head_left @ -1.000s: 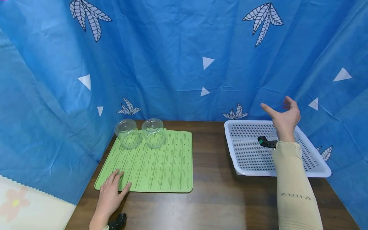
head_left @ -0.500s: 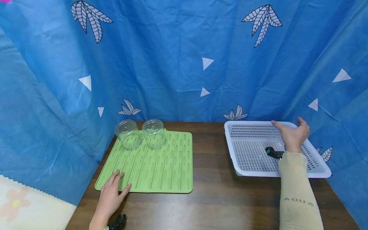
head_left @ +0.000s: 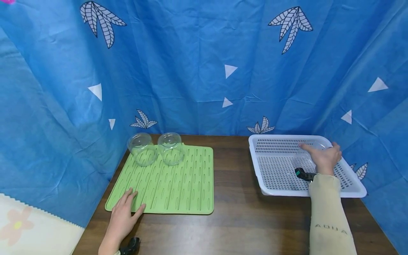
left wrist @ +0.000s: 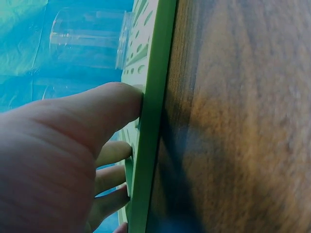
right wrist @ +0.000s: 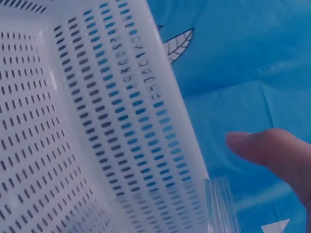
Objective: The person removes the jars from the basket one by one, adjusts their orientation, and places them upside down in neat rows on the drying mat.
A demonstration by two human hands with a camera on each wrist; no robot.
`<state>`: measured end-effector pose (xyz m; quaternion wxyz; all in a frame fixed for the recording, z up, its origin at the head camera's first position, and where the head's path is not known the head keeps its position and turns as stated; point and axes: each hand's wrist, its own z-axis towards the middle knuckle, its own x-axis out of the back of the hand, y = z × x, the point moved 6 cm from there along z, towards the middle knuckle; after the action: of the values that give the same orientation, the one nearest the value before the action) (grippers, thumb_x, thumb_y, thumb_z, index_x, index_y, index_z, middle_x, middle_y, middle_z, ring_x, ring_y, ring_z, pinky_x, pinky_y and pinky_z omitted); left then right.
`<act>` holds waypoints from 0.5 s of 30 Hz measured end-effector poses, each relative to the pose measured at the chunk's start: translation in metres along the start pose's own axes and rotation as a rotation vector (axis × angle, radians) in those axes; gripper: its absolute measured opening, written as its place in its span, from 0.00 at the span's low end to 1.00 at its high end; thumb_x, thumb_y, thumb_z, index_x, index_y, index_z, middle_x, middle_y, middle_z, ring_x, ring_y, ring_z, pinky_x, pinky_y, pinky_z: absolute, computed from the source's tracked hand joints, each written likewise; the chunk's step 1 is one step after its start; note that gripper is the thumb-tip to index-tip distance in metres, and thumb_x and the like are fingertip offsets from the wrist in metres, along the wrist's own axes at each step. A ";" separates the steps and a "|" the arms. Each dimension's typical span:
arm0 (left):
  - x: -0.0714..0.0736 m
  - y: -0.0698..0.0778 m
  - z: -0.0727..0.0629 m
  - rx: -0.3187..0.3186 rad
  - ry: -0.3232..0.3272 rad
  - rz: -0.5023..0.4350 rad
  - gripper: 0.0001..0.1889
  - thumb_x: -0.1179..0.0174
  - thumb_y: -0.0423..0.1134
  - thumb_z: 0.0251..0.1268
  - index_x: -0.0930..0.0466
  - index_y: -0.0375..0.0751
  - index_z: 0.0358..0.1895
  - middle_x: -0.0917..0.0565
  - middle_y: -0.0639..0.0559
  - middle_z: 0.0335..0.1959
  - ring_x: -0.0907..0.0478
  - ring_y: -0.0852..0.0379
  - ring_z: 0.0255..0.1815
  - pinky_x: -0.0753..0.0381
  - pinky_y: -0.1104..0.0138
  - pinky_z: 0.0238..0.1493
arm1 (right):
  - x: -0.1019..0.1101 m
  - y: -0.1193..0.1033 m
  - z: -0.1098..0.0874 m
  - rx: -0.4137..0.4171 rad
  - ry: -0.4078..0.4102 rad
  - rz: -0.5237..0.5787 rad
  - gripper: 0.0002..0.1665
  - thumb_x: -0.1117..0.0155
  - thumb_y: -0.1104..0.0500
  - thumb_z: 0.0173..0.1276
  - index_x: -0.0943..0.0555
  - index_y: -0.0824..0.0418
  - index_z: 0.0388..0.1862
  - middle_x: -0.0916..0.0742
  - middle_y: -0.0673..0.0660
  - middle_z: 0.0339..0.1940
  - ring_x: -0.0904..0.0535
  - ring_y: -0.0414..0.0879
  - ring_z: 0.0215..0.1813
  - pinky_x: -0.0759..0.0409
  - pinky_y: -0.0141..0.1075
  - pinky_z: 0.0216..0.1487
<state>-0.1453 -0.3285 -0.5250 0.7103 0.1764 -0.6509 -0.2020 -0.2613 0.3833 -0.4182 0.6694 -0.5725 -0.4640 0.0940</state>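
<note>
The person's right hand (head_left: pixel 326 157) hung low over the white basket (head_left: pixel 280 192), thumb and fingers spread wide about a clear jar (head_left: pixel 302 159). That jar sat in the basket just below the palm, partly hidden by the hand. The thumb lay on its left side and the fingers on its far right, but I couldn't tell whether they touched it. Seen close by that wrist, the single digit in sight stood apart from the jar's ridged rim.

The left hand (head_left: pixel 120 221) lay flat and loosely fanned on the near left corner of a green mat (head_left: pixel 178 194), its thumb resting on the near edge, and it held nothing. Ahead of it, at the mat's far end, two more clear jars stood just beside each other: a left jar (head_left: pixel 141 148) and a right jar (head_left: pixel 171 148). Bare brown table (head_left: pixel 236 219) stretched between the two hands, and beyond both a blue curtain (head_left: pixel 197 71) hung with white triangles and leaves printed on it.
</note>
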 end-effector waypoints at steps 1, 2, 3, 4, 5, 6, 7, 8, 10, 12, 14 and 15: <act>0.000 0.000 0.000 0.000 0.000 0.000 0.35 0.31 0.45 0.79 0.29 0.20 0.74 0.37 0.18 0.78 0.38 0.16 0.76 0.35 0.24 0.69 | 0.001 0.001 -0.001 -0.011 -0.011 0.001 0.74 0.23 0.38 0.70 0.64 0.59 0.93 0.53 0.69 0.91 0.57 0.66 0.89 0.49 0.65 0.86; 0.000 0.000 0.000 -0.002 0.000 0.000 0.35 0.31 0.45 0.79 0.29 0.19 0.74 0.37 0.18 0.78 0.38 0.15 0.76 0.35 0.24 0.69 | 0.002 0.002 -0.002 -0.024 -0.025 0.003 0.75 0.24 0.39 0.70 0.66 0.59 0.93 0.54 0.69 0.91 0.57 0.67 0.89 0.49 0.66 0.86; 0.000 0.000 0.000 -0.003 0.001 0.001 0.35 0.31 0.44 0.79 0.29 0.19 0.74 0.37 0.18 0.78 0.38 0.15 0.76 0.35 0.24 0.70 | 0.002 0.003 -0.003 -0.034 -0.036 0.002 0.75 0.24 0.39 0.70 0.67 0.59 0.93 0.55 0.69 0.91 0.57 0.68 0.89 0.48 0.67 0.85; 0.001 0.000 0.000 -0.004 0.002 0.001 0.35 0.31 0.44 0.79 0.29 0.19 0.74 0.37 0.18 0.78 0.38 0.15 0.76 0.35 0.24 0.70 | 0.003 0.004 -0.004 -0.040 -0.046 0.003 0.75 0.24 0.40 0.71 0.67 0.60 0.92 0.55 0.70 0.91 0.57 0.68 0.89 0.48 0.68 0.85; 0.001 0.000 0.000 -0.005 0.003 0.001 0.35 0.31 0.44 0.79 0.29 0.19 0.74 0.37 0.18 0.78 0.38 0.15 0.76 0.35 0.24 0.70 | 0.003 0.005 -0.005 -0.047 -0.056 0.005 0.74 0.24 0.41 0.71 0.67 0.61 0.92 0.55 0.70 0.91 0.56 0.69 0.89 0.48 0.68 0.85; 0.001 0.000 0.000 -0.004 0.003 0.001 0.35 0.31 0.44 0.79 0.29 0.19 0.74 0.37 0.18 0.78 0.38 0.15 0.76 0.36 0.24 0.70 | 0.003 0.006 -0.005 -0.053 -0.067 0.002 0.74 0.24 0.42 0.72 0.68 0.62 0.92 0.55 0.71 0.90 0.56 0.70 0.88 0.49 0.68 0.85; 0.001 0.000 0.000 -0.004 0.002 0.001 0.35 0.31 0.44 0.79 0.29 0.19 0.74 0.37 0.18 0.78 0.38 0.15 0.76 0.36 0.24 0.70 | 0.003 0.008 -0.005 -0.059 -0.078 0.000 0.75 0.24 0.42 0.72 0.69 0.63 0.91 0.55 0.72 0.90 0.56 0.71 0.88 0.49 0.68 0.85; 0.001 0.000 0.000 -0.003 0.002 0.002 0.35 0.31 0.44 0.79 0.29 0.19 0.74 0.37 0.18 0.78 0.38 0.15 0.76 0.36 0.24 0.70 | 0.003 0.009 -0.006 -0.064 -0.088 0.002 0.75 0.24 0.44 0.72 0.70 0.63 0.91 0.55 0.72 0.90 0.56 0.71 0.88 0.49 0.68 0.85; 0.001 0.001 0.000 -0.001 -0.002 0.003 0.35 0.31 0.44 0.79 0.29 0.19 0.74 0.37 0.18 0.78 0.38 0.15 0.76 0.35 0.24 0.69 | 0.003 0.012 -0.006 -0.079 -0.103 0.004 0.75 0.24 0.45 0.73 0.72 0.63 0.90 0.56 0.73 0.90 0.57 0.71 0.88 0.50 0.69 0.85; 0.001 0.001 0.000 0.001 -0.004 0.009 0.35 0.30 0.44 0.78 0.29 0.19 0.74 0.37 0.18 0.78 0.37 0.16 0.76 0.35 0.23 0.68 | 0.002 0.015 -0.007 -0.096 -0.117 0.003 0.77 0.24 0.46 0.73 0.75 0.63 0.90 0.57 0.73 0.90 0.58 0.72 0.89 0.49 0.69 0.84; 0.001 0.002 0.001 -0.001 -0.004 0.017 0.35 0.30 0.44 0.78 0.29 0.19 0.74 0.36 0.18 0.78 0.37 0.16 0.76 0.34 0.23 0.67 | 0.001 0.017 -0.008 -0.110 -0.118 0.012 0.77 0.24 0.47 0.73 0.76 0.64 0.89 0.57 0.73 0.90 0.58 0.72 0.89 0.49 0.69 0.84; 0.001 0.003 0.001 -0.004 -0.003 0.021 0.35 0.30 0.44 0.78 0.28 0.19 0.73 0.36 0.18 0.78 0.37 0.16 0.76 0.34 0.23 0.67 | 0.001 0.018 -0.008 -0.115 -0.116 0.016 0.77 0.24 0.47 0.73 0.76 0.64 0.89 0.57 0.73 0.90 0.58 0.72 0.89 0.48 0.69 0.83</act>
<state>-0.1459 -0.3267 -0.5225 0.7120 0.1675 -0.6532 -0.1960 -0.2475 0.3842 -0.4319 0.6067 -0.6071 -0.5022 0.1057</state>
